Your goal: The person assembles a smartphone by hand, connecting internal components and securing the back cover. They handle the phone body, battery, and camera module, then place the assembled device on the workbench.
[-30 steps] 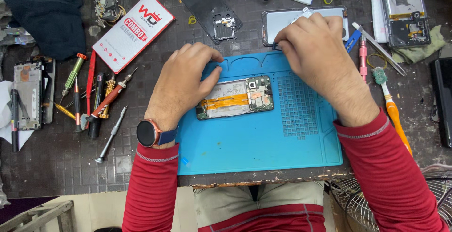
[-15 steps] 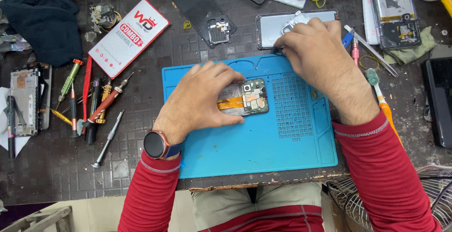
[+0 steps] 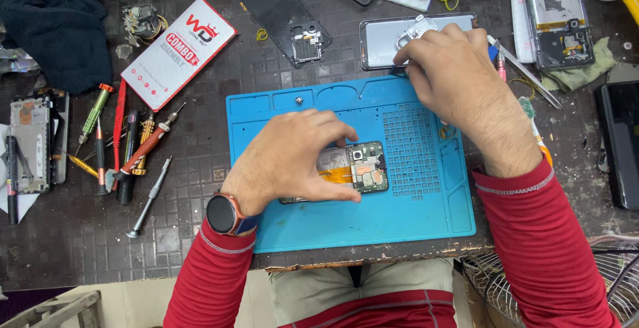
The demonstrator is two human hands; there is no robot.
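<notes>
Opened phone chassis w/ exposed circuit board and orange flex cable point(image 3: 359, 168) lies flat near centre of the blue rectangular silicone work mat point(image 3: 413, 225), which sits at the front-middle edge of the dark tiled bench point(image 3: 200, 235). Left hand point(image 3: 293, 158) rests palm-down over the chassis' left part, fingers curled, thumb and fingertips pinching its long edges; a round wristwatch w/ dark face point(image 3: 223, 213) sits on that wrist. Right hand point(image 3: 452, 81) is past the mat's rear-right corner, fingers bunched and gripping a small dark tool tip point(image 3: 398, 69) at the front edge of a silver-grey phone back panel point(image 3: 383, 35); what else it holds, cannot tell. A small silver screw point(image 3: 299, 100) lies in a tray pocket at the mat's rear-left. Left of mat: a row of screwdrivers w/ red, green and black handles point(image 3: 126, 148). Towards the rear-left of the bench: white-and-red flat cardboard box point(image 3: 178, 51), dark cloth point(image 3: 60, 31) in the corner.
</notes>
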